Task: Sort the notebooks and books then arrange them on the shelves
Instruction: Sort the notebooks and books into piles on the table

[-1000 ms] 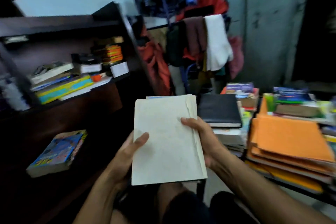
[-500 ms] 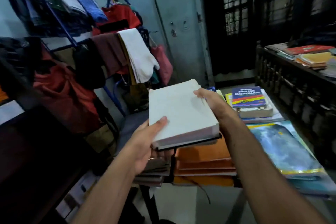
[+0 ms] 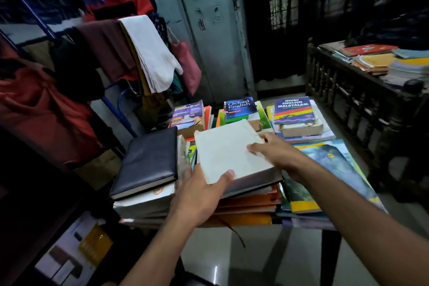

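A cream-covered book [image 3: 227,153] lies on top of a stack of orange notebooks [image 3: 250,204] on the low table. My left hand [image 3: 199,195] holds its near left corner, thumb on the cover and fingers underneath. My right hand [image 3: 276,153] rests on the cover's right side with fingers spread and fairly straight. A black diary [image 3: 148,158] tops the stack to the left. Behind stand a blue Oxford dictionary [image 3: 241,107] and a Hindi-English-Malayalam dictionary [image 3: 294,110]. A large blue-green book [image 3: 334,169] lies to the right.
A clothes rack [image 3: 111,37] hung with garments stands at the left. A grey metal cupboard [image 3: 209,18] is behind the table. A dark wooden railed table [image 3: 362,90] at the right carries more books [image 3: 376,58]. Loose papers [image 3: 69,253] lie on the floor, lower left.
The view swung from the dark shelf on the left to the table. The cream book came down from mid-air onto the orange stack. My right hand shifted from its far edge onto the cover.
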Available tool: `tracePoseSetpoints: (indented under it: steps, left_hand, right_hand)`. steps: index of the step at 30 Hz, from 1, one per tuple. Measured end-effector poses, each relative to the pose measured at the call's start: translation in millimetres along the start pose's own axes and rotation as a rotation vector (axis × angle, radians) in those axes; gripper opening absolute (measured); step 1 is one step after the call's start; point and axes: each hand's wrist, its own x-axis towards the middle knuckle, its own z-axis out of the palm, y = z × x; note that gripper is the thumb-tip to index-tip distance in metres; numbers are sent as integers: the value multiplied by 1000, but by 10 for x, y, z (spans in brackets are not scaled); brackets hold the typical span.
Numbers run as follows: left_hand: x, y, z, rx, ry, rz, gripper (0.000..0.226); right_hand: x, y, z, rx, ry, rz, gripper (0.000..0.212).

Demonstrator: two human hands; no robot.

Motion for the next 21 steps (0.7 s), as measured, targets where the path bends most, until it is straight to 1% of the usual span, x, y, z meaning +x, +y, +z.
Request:
tracePoseSetpoints:
  steps: [1, 2, 4, 7, 9, 10, 11, 12, 13, 15, 18, 19, 21]
  left_hand:
    - [-31, 23, 18, 54, 25, 32, 90]
    - [-76, 56, 33, 56, 16, 49, 90]
    - [-171, 84, 71, 86, -41, 85, 91]
    - [-260, 58, 112, 319, -108, 213, 92]
    - [-277, 34, 147, 513, -121, 252, 93]
    - [-286, 42, 161, 659, -107, 275, 91]
    - [-286, 50, 190, 794, -86, 299, 87]
    - [-301, 59, 232, 878, -65, 321, 83]
    - [-313, 64, 272, 913, -58, 330, 81]
    - [-316, 77, 345, 911, -79, 329, 84]
    - [-281, 99, 382, 896, -104, 319, 89]
    - [-279, 114, 384, 900, -111, 313, 90]
    - [-284, 148, 379, 910, -131, 308, 92]
  right_hand:
    - [-87, 34, -44, -14, -17, 1, 33]
    - [-137, 79, -85, -16, -21, -4, 32]
    - [-202, 81, -160, 4, -3, -16, 26]
    - [-203, 30, -294, 140, 43, -16, 11]
    - [-224, 37, -428, 223, 81, -34, 15]
    - [-244, 63, -503, 261, 101, -39, 21]
    - [-301, 84, -578, 291, 125, -43, 26]
    - [-353, 133, -665, 300, 160, -42, 28]
    - [-412, 193, -742, 324, 200, -34, 28]
    - [-536, 364, -916, 361, 288, -9, 30]
    - [-716, 650, -1127, 322, 429, 26, 29]
    - [-766, 722, -1170, 310, 456, 40, 27]
    - [-826, 781, -1182, 275, 431, 64, 25]
